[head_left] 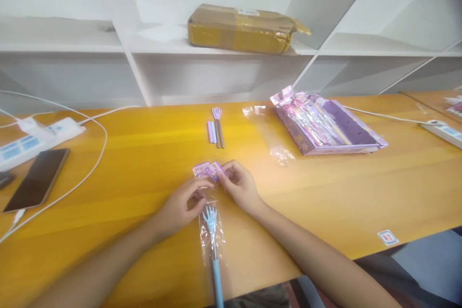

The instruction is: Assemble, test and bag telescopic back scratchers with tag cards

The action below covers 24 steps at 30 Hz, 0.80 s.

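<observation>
My left hand (180,207) and my right hand (240,185) meet at the middle of the yellow table (342,192). Both pinch the pink and purple header card (208,170) at the top of a clear plastic sleeve (212,233). Inside the sleeve lies a light blue pen with a hand-shaped top (212,240), pointing toward me past the table's near edge. A few unwrapped pens (215,127), pink, blue and brown, lie side by side farther back.
A purple display box (355,130) of wrapped pens sits at the right, with loose clear wrappers (277,151) beside it. At the left lie a dark phone (38,178), a white power strip (34,139) and cables. A taped cardboard parcel (241,29) rests on the white shelf.
</observation>
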Each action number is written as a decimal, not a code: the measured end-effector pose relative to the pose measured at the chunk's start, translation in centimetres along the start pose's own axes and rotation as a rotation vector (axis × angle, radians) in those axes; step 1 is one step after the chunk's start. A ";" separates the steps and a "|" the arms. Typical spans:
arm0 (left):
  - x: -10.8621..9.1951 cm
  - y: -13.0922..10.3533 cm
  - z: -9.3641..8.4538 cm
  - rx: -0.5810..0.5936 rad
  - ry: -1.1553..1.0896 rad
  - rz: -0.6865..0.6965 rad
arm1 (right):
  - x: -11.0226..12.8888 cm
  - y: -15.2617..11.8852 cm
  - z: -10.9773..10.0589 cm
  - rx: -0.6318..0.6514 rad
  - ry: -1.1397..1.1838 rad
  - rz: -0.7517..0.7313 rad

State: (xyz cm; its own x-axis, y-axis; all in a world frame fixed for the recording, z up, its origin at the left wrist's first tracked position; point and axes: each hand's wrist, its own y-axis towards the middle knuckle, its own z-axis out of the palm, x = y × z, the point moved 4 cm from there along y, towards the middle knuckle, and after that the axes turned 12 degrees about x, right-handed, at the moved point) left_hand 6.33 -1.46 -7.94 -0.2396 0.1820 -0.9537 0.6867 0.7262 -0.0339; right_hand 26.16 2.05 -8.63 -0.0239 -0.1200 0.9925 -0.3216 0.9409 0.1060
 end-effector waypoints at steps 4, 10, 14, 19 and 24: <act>-0.4 -0.1 -0.1 0.007 0.035 -0.025 | 0.6 0.2 -0.4 -0.079 0.087 -0.025; 0.5 0.0 0.2 0.092 -0.443 -0.013 | 1.3 0.1 -0.8 -0.047 0.138 -0.044; 0.7 0.4 0.4 0.118 -0.792 0.042 | 1.7 -0.2 -0.6 -0.007 0.113 -0.090; 0.9 0.9 0.2 0.128 -1.024 0.050 | 1.8 -0.4 -0.3 0.044 0.077 -0.120; 1.1 0.9 -0.1 0.152 -1.107 0.093 | 0.6 -0.2 -0.4 0.096 0.059 -0.099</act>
State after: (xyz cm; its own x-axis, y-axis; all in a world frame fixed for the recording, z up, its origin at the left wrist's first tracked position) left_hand 6.65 -0.54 -9.05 0.5074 -0.5136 -0.6920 0.7650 0.6381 0.0872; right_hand 26.59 1.92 -8.01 0.0673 -0.1896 0.9796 -0.4085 0.8905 0.2004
